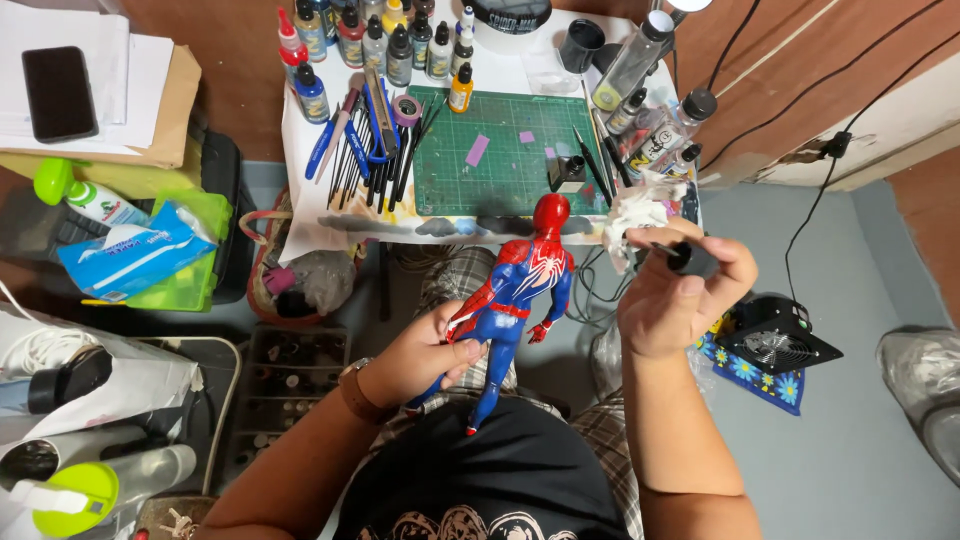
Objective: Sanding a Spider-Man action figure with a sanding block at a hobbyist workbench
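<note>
i see a small white table (310, 200) against a brown wall, grey floor under it, cluttered room. beyond the grip on the table: a green mat (500, 150), a row of paint bottles (400, 45) at its far edge, brushes and pens (375, 150) laid to the left of the mat, more bottles (650, 110) on the right. black cables (800, 90) run down the wall on the right.

my left hand (425, 360) is clenched around the legs of a red and blue figure (515, 300), held upright over my lap, head just short of the table edge, back toward me. my right hand (680, 290) sits just right of the figure, apart from it, gripping a small dark tool (685, 255); can't tell what kind.

right of the right hand, on the floor, a black fan (775, 335) on a flowered mat. far left of the grip: wipes pack (130, 255), a phone (60, 92) on papers, a tray of bottles (290, 390) on the floor. nothing between hands and table.
</note>
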